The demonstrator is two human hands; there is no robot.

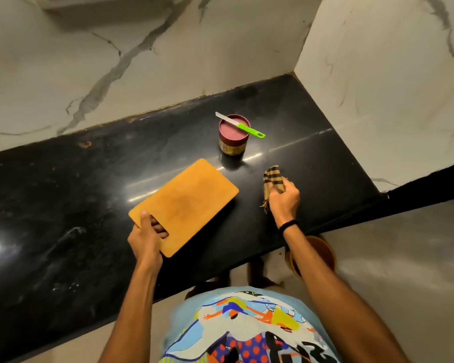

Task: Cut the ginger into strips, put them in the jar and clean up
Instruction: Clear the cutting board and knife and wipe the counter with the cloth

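Observation:
An orange cutting board [186, 203] lies at an angle on the black counter [63, 195]. My left hand [146, 237] grips its near corner, fingers through the handle slot. My right hand [283, 199] holds a bunched brown checked cloth [273, 180] on the counter to the right of the board. Behind them stands the jar [233, 142] with a maroon lid on it. A knife [240, 125] with a green handle lies flat across the lid. No ginger shows on the board.
Marble walls close the counter at the back and on the right [378, 87]. The counter's front edge runs diagonally towards me. A brown round container [323, 254] sits on the floor below the edge, under my right forearm.

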